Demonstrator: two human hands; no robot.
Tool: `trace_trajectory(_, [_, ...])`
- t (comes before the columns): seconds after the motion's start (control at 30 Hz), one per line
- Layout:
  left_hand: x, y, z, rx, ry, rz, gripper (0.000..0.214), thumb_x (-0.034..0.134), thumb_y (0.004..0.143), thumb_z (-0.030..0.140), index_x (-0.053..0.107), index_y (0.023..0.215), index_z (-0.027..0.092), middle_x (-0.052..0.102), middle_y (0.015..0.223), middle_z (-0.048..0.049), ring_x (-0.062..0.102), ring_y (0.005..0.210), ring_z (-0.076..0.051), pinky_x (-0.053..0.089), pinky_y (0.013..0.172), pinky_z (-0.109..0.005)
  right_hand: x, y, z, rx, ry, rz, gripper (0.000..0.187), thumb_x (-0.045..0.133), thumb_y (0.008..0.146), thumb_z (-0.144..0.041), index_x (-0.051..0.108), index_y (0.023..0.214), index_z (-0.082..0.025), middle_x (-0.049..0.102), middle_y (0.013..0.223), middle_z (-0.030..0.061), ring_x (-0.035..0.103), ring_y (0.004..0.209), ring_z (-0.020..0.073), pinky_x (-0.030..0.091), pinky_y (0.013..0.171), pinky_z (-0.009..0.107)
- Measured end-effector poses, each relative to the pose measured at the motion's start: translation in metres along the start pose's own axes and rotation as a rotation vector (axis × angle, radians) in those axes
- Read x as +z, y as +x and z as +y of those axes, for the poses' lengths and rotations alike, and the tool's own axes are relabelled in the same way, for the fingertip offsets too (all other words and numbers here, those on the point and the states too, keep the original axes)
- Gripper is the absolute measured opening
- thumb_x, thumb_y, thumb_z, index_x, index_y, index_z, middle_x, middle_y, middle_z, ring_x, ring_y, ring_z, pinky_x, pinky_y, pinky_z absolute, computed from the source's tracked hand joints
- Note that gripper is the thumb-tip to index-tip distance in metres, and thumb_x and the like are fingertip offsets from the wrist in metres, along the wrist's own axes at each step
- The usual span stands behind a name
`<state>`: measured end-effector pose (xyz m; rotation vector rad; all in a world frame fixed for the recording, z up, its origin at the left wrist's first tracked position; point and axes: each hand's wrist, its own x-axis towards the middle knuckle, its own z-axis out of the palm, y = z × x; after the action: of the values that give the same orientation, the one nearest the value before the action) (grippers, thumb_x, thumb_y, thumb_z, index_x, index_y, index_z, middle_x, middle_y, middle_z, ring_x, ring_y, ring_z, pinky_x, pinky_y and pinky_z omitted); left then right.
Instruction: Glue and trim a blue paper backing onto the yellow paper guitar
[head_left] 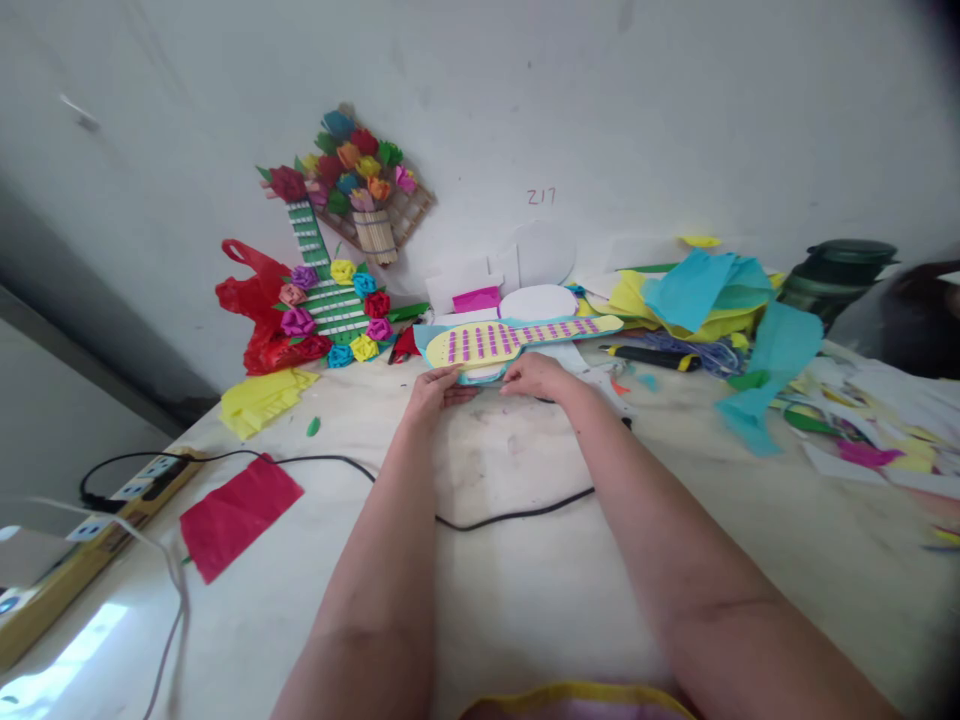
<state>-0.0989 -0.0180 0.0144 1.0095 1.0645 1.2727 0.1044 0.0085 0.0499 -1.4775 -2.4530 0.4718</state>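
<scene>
A guitar-shaped paper cutout (476, 345), yellow with rows of purple strips and a light blue layer under it, stands tilted near the wall with its neck pointing right. My left hand (436, 390) is at its lower left edge, thumb against the front and fingers stretched along underneath. Close to the lower edge of the body, right of its middle, my right hand (536, 377) has its fingers curled together. Whatever those fingertips may pinch is too small to make out. Behind the cutout are a white oval piece (538, 302) and a magenta paper piece (477, 299).
A green guitar with paper flowers (335, 305) leans at the wall beside a red plastic bag (262, 305). A black cable (517, 515) crosses the table from a power strip (127, 505). To the right lie a utility knife (652, 358), crepe paper (709, 290) and scraps.
</scene>
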Motion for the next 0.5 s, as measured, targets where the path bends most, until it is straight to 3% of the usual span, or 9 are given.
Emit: trace_trajectory(0.5, [0.0016,-0.0007,0.0018,-0.002,-0.009,-0.004,0.041,0.059,0.072,0.018,0.054,0.11,0.0,0.067,0.07,-0.0178,0.066,0.069,-0.026,0.053,0.069,-0.038,-0.0006,-0.0023,-0.0079,0.027,-0.07,0.046,0.022,0.058,0.069,-0.041,0.07,0.073,-0.023,0.064,0.067,-0.0006,0.052,0.061,0.0122,0.029,0.052,0.023])
